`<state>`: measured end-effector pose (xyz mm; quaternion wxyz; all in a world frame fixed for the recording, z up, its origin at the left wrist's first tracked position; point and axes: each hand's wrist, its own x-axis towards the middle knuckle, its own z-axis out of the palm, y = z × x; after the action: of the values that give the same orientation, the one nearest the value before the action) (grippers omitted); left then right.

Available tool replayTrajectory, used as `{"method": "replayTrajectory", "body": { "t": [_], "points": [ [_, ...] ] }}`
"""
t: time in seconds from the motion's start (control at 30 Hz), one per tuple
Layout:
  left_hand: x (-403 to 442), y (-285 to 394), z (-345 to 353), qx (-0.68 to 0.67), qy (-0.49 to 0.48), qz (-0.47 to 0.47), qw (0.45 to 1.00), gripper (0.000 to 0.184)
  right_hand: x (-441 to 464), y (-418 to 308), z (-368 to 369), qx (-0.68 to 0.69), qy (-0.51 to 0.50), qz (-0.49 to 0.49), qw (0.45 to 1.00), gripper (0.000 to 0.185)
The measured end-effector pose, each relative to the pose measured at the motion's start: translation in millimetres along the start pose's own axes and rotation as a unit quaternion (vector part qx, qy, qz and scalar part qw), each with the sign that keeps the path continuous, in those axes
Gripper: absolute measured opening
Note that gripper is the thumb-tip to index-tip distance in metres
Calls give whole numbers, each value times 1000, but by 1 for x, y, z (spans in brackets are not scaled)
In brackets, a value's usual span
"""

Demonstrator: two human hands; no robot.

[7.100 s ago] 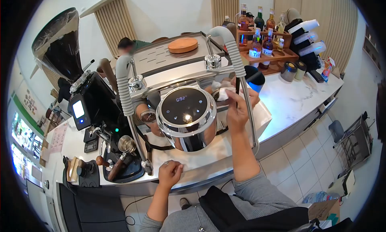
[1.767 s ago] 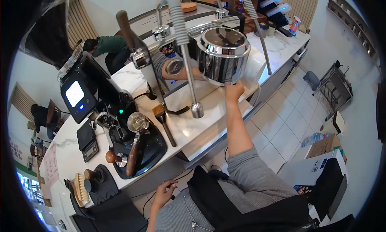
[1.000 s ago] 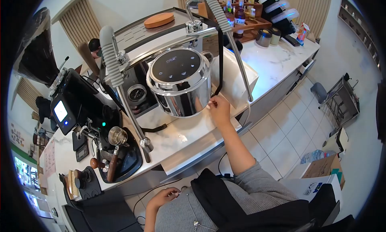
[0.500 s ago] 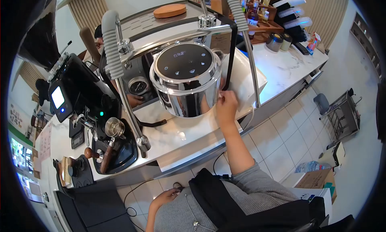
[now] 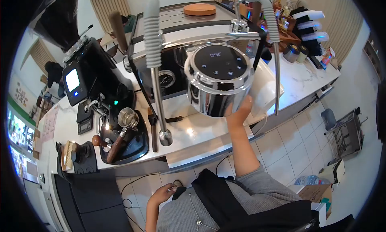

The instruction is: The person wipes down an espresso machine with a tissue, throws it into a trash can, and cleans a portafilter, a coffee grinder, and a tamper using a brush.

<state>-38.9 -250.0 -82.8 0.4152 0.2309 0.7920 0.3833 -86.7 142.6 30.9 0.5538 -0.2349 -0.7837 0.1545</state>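
R hand [image 5: 240, 112] shifted, nr 1 grouphead [image 5: 215, 97]

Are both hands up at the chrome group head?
No, only the right hand is at the chrome group head; the left hand is well away from it.

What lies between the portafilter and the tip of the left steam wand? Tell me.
The edge of the black tray, then a brush on the counter, in the head view.
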Motion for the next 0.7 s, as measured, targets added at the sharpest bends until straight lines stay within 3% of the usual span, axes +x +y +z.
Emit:
{"method": "replayTrajectory", "body": {
  "t": [0.03,0.17,0.2,0.27,0.3,0.37,0.4,0.47,0.53,0.6,0.67,0.7],
  "points": [
    [-1,1,1,-6,4,-1,1000,27,-7,-3,1,-15,-40,53,998,35],
    [4,4,6,4,-28,7,1000,27,-19,-21,2,-21,-111,118,987,24],
    [10,2,7,1,-28,35,999,26,-19,-16,12,-3,-4,49,999,24],
    [15,1,13,-2,-38,19,999,26,-22,-19,8,-2,-127,178,976,23],
    [17,3,14,-10,-30,29,999,26,-19,-20,-1,-2,-127,176,976,23],
    [18,3,11,-19,-15,38,999,26,-12,-19,-15,87,-218,206,950,14],
    [19,0,10,-21,-12,40,999,26,-11,-18,-12,92,-223,200,949,14],
    [10,-3,8,-23,-6,35,999,26,-20,-13,3,45,-129,128,982,12],
    [3,-1,4,-17,-2,11,1000,27,-36,-12,26,114,-96,114,982,13],
    [-3,-7,5,-24,25,29,999,27,-43,-20,41,128,-63,226,964,16],
    [-14,-14,6,-33,43,40,998,27,-48,-31,46,134,-81,249,956,19],
    [-19,-17,6,-49,55,25,997,27,-49,-44,43,119,-111,168,972,15]
  ]
}}
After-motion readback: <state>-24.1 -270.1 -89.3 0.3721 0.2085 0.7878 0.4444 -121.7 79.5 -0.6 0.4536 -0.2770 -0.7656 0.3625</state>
